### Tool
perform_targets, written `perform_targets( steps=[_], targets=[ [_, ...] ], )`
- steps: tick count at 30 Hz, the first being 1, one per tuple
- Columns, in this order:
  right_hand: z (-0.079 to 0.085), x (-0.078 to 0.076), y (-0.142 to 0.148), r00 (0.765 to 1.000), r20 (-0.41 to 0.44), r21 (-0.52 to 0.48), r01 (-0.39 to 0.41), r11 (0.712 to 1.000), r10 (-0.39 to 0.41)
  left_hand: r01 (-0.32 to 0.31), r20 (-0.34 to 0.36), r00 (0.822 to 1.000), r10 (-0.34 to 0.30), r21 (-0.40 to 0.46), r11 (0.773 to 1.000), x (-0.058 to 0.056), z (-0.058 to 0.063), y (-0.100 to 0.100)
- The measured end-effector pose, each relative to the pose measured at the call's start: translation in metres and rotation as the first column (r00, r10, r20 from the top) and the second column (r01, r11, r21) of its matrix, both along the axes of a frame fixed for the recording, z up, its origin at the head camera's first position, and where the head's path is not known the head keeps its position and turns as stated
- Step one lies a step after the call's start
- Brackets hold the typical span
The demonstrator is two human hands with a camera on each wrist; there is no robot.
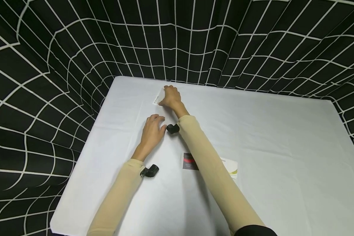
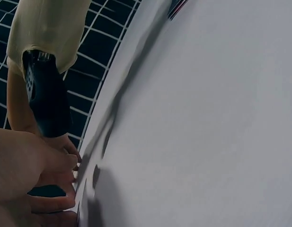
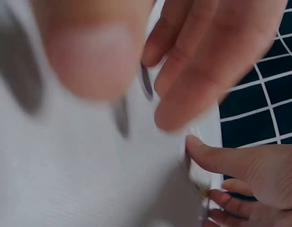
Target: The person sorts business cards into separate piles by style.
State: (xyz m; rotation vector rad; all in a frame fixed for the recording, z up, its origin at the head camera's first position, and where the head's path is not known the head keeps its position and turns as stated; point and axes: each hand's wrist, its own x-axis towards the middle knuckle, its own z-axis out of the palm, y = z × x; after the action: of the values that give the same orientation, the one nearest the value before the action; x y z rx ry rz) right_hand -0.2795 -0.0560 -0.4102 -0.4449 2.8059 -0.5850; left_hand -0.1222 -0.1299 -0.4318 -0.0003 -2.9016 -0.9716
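Near the table's far edge, my right hand grips a white business card with small print on it. In the right wrist view the thumb is at one end of the card and the fingers are at the other; the hand hides part of it. My left hand hovers closer to me, fingers loosely bent and holding nothing. Its large, blurred fingers fill the top of the right wrist view, close to the right wrist's camera.
A dark card with a red band lies on the white table. Beside it is a white card with a gold stripe, partly covered by the right forearm. Black cloth with a white grid hangs around the table.
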Motion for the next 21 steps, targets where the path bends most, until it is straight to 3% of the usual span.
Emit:
perform_targets(
  steps=[4,8,13,16,21],
  targets=[
    [0.004,-0.006,0.01,0.998,0.054,0.067,0.02,0.998,-0.024,-0.017,0.009,1.0,0.017,0.031,0.999,-0.007,0.0,-0.002],
    [0.003,-0.009,0.017,0.992,0.092,0.01,0.085,0.996,-0.085,-0.059,0.015,0.998,0.058,0.065,0.996,-0.02,0.001,-0.006],
    [0.0,-0.009,0.02,0.995,0.078,-0.071,0.067,0.995,-0.062,-0.141,0.052,0.989,0.135,0.139,0.98,-0.043,0.001,-0.014],
    [0.0,-0.009,0.024,0.993,0.08,-0.112,0.099,0.989,-0.091,-0.187,0.077,0.981,0.176,0.185,0.965,-0.057,0.0,-0.015],
    [0.005,-0.006,0.036,0.985,0.105,-0.164,0.15,0.975,-0.134,-0.207,0.09,0.977,0.193,0.19,0.96,-0.072,0.002,-0.011]
  ],
)
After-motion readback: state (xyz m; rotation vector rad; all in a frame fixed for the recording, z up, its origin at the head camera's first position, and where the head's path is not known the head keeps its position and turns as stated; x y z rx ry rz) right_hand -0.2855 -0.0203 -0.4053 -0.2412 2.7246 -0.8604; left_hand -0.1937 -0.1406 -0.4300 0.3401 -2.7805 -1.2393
